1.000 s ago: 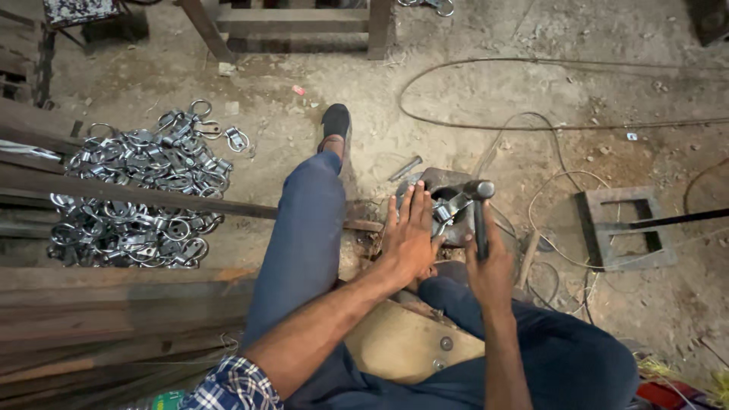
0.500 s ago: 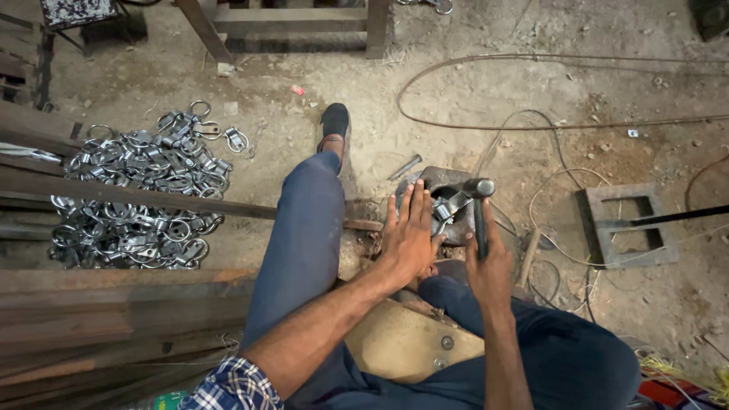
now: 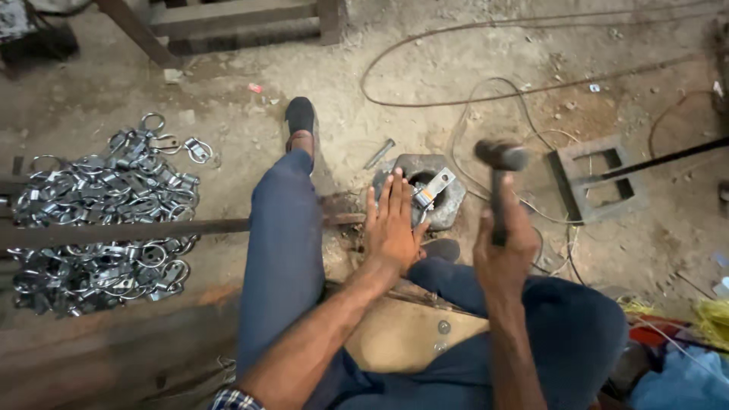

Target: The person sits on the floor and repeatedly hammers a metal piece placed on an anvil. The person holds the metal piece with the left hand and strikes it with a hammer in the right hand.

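Note:
I sit on the floor with my legs either side of a grey hollow metal block (image 3: 448, 201). A flat metal bracket (image 3: 434, 190) lies tilted across the block's opening. My left hand (image 3: 391, 228) holds the bracket's near end with its fingers stretched flat against the block. My right hand (image 3: 505, 247) grips the handle of a hammer (image 3: 500, 163), whose dark head is raised up and to the right of the block.
A large heap of shiny metal ring clasps (image 3: 99, 220) lies at the left, crossed by a rusty bar (image 3: 152, 229). A bolt (image 3: 380, 153) lies by the block. Wires (image 3: 486, 99) loop over the dirt floor. A rectangular metal frame (image 3: 596, 178) sits at the right.
The hammer head has lifted off the block and swung up to the right with my right hand. My left hand stays at the bracket.

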